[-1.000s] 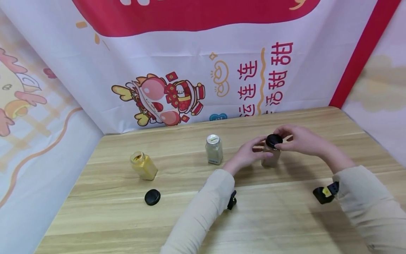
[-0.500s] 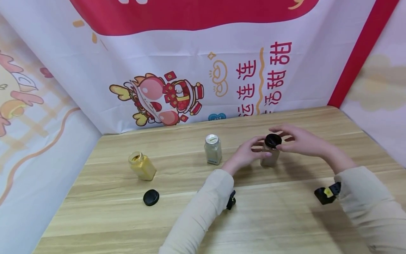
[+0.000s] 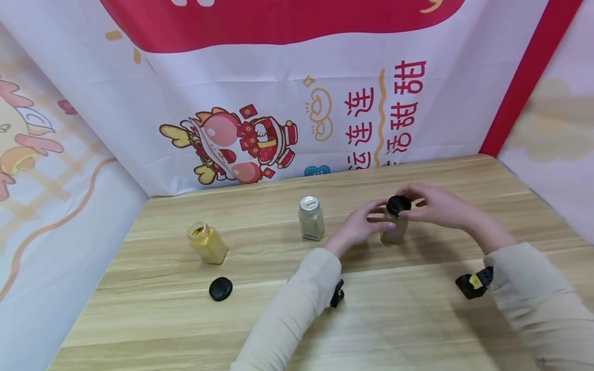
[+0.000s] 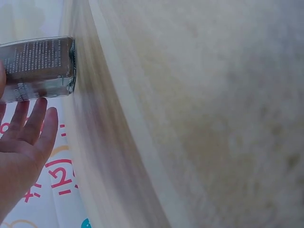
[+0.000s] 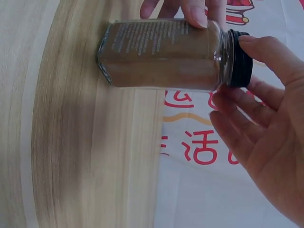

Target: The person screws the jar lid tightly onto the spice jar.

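A glass spice jar [image 5: 161, 61] of brown powder stands upright on the table, its black lid [image 3: 398, 205] on top. My left hand [image 3: 359, 225] grips the jar's body from the left, thumb in front and fingers behind. In the left wrist view the fingers [image 4: 35, 124] lie along the jar's side. My right hand [image 3: 433, 205] pinches the black lid between thumb and fingers, as the right wrist view also shows. Whether the lid is loose on the thread I cannot tell.
Left of my hands stands a jar with a silver seal [image 3: 312, 219] on its mouth. Farther left is an uncovered jar of yellow powder [image 3: 209, 243], with a loose black lid [image 3: 220, 288] in front. A printed cloth [image 3: 274, 103] hangs behind the table [image 3: 153, 319].
My right fingers loosened and spread off the lid half a second ago, and now they grip it again. The left hand stays on the jar.
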`<action>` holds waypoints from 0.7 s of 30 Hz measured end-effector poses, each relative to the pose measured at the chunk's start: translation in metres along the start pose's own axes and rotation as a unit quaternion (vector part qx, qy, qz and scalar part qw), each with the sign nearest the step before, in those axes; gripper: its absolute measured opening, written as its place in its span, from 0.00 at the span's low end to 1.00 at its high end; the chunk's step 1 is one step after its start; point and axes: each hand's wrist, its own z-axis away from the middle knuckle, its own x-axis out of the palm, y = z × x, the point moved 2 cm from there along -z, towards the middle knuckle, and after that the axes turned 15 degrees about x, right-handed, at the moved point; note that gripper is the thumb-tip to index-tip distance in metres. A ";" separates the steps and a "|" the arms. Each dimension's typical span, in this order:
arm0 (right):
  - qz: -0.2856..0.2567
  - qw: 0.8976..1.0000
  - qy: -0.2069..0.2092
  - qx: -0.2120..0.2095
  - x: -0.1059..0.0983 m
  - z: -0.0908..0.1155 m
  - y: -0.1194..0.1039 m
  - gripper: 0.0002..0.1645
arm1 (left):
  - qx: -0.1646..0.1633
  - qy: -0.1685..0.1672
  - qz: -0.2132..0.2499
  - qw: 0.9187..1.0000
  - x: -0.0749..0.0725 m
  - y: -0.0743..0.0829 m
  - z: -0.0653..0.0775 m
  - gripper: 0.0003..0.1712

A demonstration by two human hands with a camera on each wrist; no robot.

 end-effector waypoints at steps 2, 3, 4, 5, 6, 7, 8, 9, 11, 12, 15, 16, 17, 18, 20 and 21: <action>0.000 1.000 0.006 0.009 0.002 -0.001 -0.001 0.24 | -0.002 -0.001 -0.002 1.000 0.000 0.000 0.000 0.33; 0.000 1.000 0.010 0.013 0.003 -0.002 -0.001 0.24 | -0.003 -0.002 -0.004 1.000 0.000 0.001 0.000 0.33; 0.000 1.000 0.013 0.015 0.003 -0.002 -0.001 0.24 | -0.005 -0.002 -0.006 1.000 0.000 0.001 0.000 0.33; 0.000 1.000 0.015 0.015 0.004 -0.003 -0.001 0.24 | -0.008 -0.003 -0.008 1.000 0.000 0.001 0.000 0.34; 0.001 1.000 0.018 0.017 0.005 -0.003 -0.001 0.24 | -0.010 -0.004 -0.010 1.000 0.000 0.002 0.000 0.34; 0.003 1.000 0.020 0.017 0.005 -0.003 -0.001 0.25 | -0.010 -0.004 -0.010 1.000 0.000 0.002 0.000 0.34; 0.007 1.000 0.021 0.013 0.005 -0.003 -0.002 0.27 | -0.010 -0.005 -0.011 1.000 0.000 0.003 0.000 0.34; 0.011 1.000 0.023 0.003 0.005 -0.002 -0.002 0.27 | -0.010 -0.005 -0.013 1.000 0.000 0.003 0.000 0.34; 0.021 0.999 0.025 -0.019 0.004 0.000 -0.002 0.29 | -0.008 -0.007 -0.017 1.000 0.000 0.003 0.000 0.34; 0.027 0.999 0.027 -0.032 0.004 0.001 -0.002 0.29 | -0.008 -0.007 -0.019 1.000 0.000 0.003 0.000 0.34; 0.036 0.997 0.029 -0.068 0.004 0.004 -0.002 0.28 | -0.011 -0.009 -0.025 1.000 0.000 0.002 0.000 0.34; 0.037 0.997 0.028 -0.068 0.004 0.004 -0.002 0.28 | -0.013 -0.010 -0.026 1.000 0.000 0.002 0.000 0.34; 0.037 0.997 0.027 -0.068 0.004 0.005 -0.002 0.27 | -0.014 -0.009 -0.026 1.000 0.000 0.002 0.000 0.34; 0.038 0.997 0.027 -0.066 0.004 0.005 -0.002 0.27 | -0.015 -0.009 -0.025 1.000 0.000 0.002 0.000 0.34; 0.036 0.997 0.026 -0.055 0.003 0.005 -0.001 0.27 | -0.016 -0.010 -0.025 1.000 0.000 0.002 -0.001 0.35; 0.035 0.998 0.026 -0.050 0.003 0.005 -0.002 0.27 | -0.015 -0.009 -0.024 1.000 0.000 0.002 -0.001 0.35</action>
